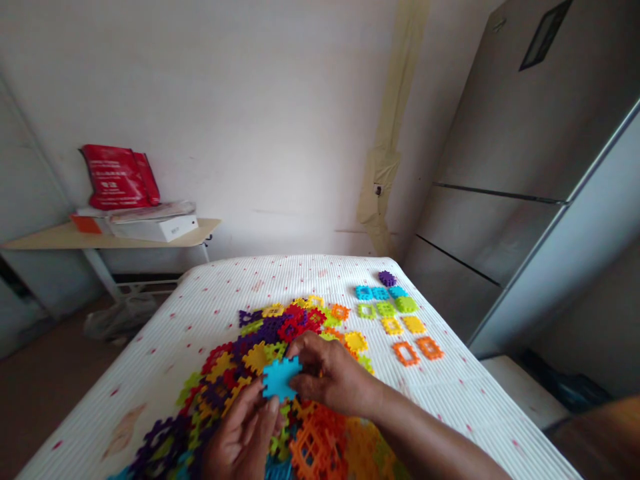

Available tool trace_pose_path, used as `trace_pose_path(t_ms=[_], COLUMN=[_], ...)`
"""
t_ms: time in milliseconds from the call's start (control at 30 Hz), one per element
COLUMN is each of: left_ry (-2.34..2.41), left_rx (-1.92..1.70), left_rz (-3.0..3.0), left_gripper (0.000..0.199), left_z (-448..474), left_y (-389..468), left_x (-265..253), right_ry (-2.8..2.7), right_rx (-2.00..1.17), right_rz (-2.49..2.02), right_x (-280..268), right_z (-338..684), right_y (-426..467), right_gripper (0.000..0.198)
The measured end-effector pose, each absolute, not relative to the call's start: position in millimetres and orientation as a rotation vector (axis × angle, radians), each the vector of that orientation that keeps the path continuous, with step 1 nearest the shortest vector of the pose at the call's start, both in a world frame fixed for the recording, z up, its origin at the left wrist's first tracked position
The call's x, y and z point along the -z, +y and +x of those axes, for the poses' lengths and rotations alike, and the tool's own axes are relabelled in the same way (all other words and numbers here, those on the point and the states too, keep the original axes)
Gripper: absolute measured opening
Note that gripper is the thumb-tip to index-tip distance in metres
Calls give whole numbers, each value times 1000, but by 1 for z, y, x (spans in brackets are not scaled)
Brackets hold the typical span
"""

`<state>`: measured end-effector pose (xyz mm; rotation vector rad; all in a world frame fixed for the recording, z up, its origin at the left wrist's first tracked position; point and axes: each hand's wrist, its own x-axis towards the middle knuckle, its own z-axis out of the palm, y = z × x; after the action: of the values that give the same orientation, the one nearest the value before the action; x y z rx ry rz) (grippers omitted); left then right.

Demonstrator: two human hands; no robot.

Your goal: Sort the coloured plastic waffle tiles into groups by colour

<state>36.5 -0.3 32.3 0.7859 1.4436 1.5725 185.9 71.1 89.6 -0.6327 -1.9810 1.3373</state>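
Observation:
A solid blue interlocking tile (281, 379) with notched edges is held up between both hands. My left hand (246, 427) pinches its lower left corner between thumb and fingers. On the tile's right edge, my right hand (327, 377) has its thumb and fingers closed. Below and behind the hands spreads a pile of mixed interlocking tiles (257, 358) in purple, yellow, red, green and orange. Orange openwork tiles (320, 443) lie just under my right hand. My forearm and hands hide part of the pile.
Sorted tiles lie in colour rows at the right: blue (380, 293), green (386, 309), yellow (414, 325), orange (429, 347). A purple tile (387, 278) sits behind them. A white ribbed cloth (165, 337) covers the table. A fridge (480, 153) stands right; a side table (45, 240) stands left.

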Motion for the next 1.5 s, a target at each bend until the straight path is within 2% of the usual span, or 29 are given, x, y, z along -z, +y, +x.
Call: trace_pose_path(t_ms=[600, 1500], left_ry=[1474, 1475], left_rx=[-1650, -1532], left_rz=[715, 763], left_gripper=[56, 60], left_z=[45, 37], left_y=[-2, -1], left_x=[-40, -38], right_ry=[-2090, -2159], right_rx=[-1240, -1147], right_rz=[-763, -852], right_x=[-85, -87], right_z=[187, 186], right_y=[70, 69], right_gripper=[24, 30])
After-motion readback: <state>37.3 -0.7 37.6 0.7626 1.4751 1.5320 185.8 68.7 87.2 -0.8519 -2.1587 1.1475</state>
